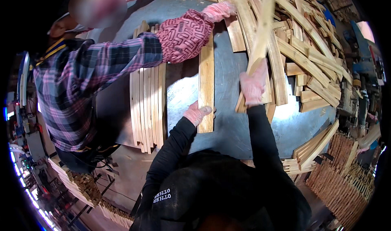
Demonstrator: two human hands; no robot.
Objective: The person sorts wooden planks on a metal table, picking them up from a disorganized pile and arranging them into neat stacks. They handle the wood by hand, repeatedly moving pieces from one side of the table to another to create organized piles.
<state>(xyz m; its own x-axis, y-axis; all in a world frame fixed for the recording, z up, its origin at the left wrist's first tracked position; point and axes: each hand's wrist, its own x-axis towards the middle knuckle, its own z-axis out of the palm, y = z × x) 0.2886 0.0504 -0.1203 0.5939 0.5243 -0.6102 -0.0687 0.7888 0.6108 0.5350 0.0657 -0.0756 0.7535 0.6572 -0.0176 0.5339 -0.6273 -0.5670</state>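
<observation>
My left hand (196, 112), in a pale glove, is closed round the near end of a flat wooden board (206, 84) lying lengthwise on the metal table. Its thumb rests on top and fingertips show at the right edge. My right hand (253, 87), in a pinkish glove, grips the near end of a wooden slat (262, 35), which is raised and blurred by motion. More loose slats lie beneath and beside this hand. The far part of the left board passes under a co-worker's patterned sleeve cover.
A co-worker's arm (134, 53) reaches across from the left, with a gloved hand (220, 11) near the far slats. Side-by-side slats (147, 104) lie at the table's left. A jumbled heap (313, 55) covers the right. Stacked wood (336, 170) stands at lower right.
</observation>
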